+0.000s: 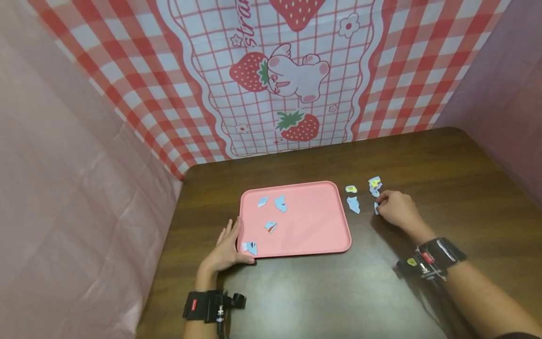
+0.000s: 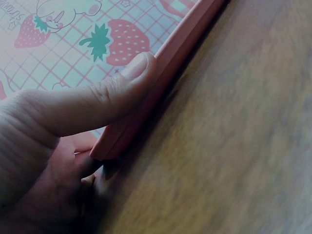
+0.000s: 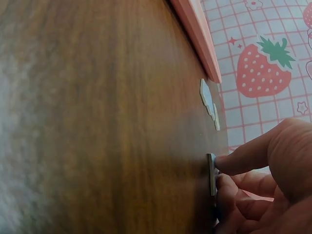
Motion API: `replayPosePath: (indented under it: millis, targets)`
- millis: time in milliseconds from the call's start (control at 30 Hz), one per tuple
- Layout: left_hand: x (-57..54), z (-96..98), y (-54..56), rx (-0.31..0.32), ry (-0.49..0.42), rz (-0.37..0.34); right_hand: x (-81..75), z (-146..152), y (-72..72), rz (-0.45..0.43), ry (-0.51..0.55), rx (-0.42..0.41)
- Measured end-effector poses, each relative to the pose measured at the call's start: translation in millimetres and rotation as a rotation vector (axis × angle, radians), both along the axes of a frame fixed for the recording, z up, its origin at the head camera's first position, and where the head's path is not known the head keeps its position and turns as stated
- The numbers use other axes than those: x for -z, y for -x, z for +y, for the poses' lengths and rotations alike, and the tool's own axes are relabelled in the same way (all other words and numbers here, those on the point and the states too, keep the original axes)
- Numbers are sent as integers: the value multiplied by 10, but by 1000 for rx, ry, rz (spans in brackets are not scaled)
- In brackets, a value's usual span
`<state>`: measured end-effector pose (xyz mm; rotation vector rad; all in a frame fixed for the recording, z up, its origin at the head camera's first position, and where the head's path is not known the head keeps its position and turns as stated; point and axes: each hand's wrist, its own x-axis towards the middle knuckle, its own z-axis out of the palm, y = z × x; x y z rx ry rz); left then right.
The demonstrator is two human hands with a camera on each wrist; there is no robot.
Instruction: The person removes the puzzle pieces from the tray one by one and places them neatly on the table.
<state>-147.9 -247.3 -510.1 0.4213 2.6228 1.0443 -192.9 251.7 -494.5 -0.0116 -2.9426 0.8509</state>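
Head view from where I'm standing: a person works at a brown wooden surface (image 1: 305,292), and the right hand (image 1: 398,208) pinches a small blue piece (image 1: 376,209) between thumb and fingers, to the right of a pink tray (image 1: 309,216). Only a sliver of that piece shows past the fingertips, running roughly near to far; the right wrist view gives it edge-on, a thin strip upright in that picture. Which way its hidden end points, I can't tell.

The left hand (image 1: 226,249) is spread around the tray's near left corner, thumb on the near rim and fingers along the left side. The tray's long axis runs left to right.

Just beyond the right hand lies a yellow-and-blue patch (image 1: 374,186), longer near to far. Left of it sit a small yellow piece (image 1: 351,189), lengthwise from left to right, and a larger blue shard (image 1: 353,205) whose long axis slants, its near end towards the right.

Four blue fragments (image 1: 281,204) lie apart inside the tray, one of them beside the left thumb. Behind the surface hangs a red-and-white checked cloth (image 1: 300,127) printed with strawberries.
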Motion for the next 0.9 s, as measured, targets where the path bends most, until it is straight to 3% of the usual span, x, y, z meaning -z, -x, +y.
replayPosePath:
  millis: [367, 633, 900]
  targets:
    - [6, 0, -20, 2, -22, -9, 35, 15, -13, 22, 25, 7]
    - [10, -2, -12, 6, -29, -1, 8, 1, -30, 15, 67, 59]
    - [10, -7, -9, 5, -17, -4, -49, -93, -53, 70, 89, 70]
